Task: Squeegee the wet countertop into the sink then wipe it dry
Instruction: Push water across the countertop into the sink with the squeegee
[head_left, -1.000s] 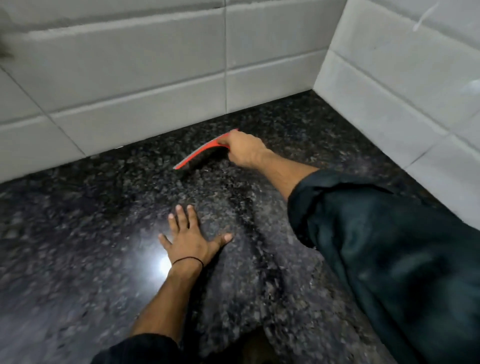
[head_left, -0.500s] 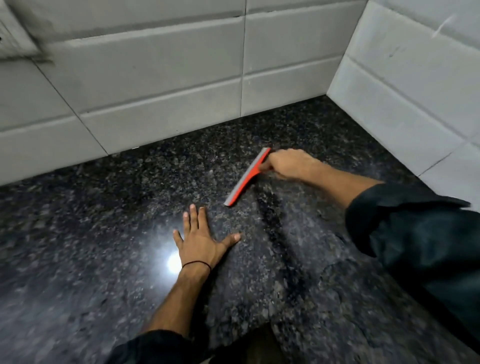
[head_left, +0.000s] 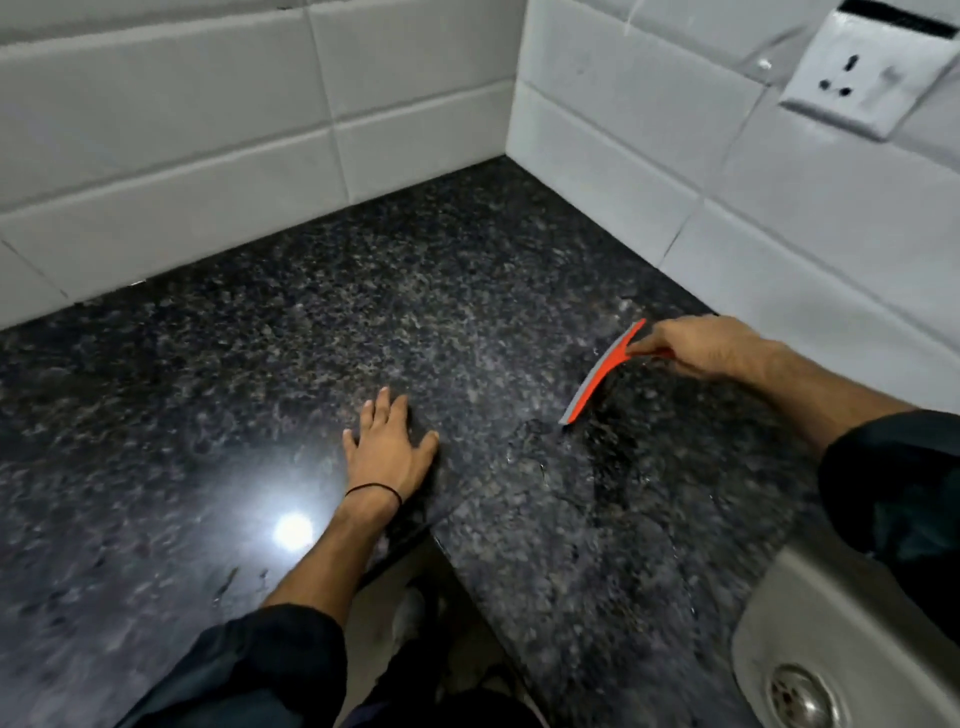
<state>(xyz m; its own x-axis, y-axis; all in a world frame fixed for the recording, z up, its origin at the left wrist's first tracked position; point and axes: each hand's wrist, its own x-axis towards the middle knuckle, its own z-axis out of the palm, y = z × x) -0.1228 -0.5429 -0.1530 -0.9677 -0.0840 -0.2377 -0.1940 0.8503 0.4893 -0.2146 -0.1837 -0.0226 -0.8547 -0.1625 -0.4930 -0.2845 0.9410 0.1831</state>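
Observation:
A dark speckled granite countertop (head_left: 322, 332) fills an L-shaped corner between white tiled walls. My right hand (head_left: 701, 345) grips the handle of a red squeegee (head_left: 602, 371) with a grey blade, the blade resting on the counter at the right, close to the right wall. A darker wet streak lies just below the blade. My left hand (head_left: 387, 449) lies flat on the counter with fingers spread, a black band at the wrist. The steel sink (head_left: 810, 613) with its round drain (head_left: 802, 696) shows at the bottom right corner.
White tiled walls (head_left: 208, 156) close the counter at the back and right. A white wall socket (head_left: 872, 73) sits on the right wall, upper right. The counter's inner front edge (head_left: 467, 571) runs diagonally near my body. A bright light reflection shines beside my left wrist.
My right hand has dragged the squeegee from the back wall across the counter to the right, towards the sink. The view has swung right, bringing the sink and socket into sight. My left hand stays flat.

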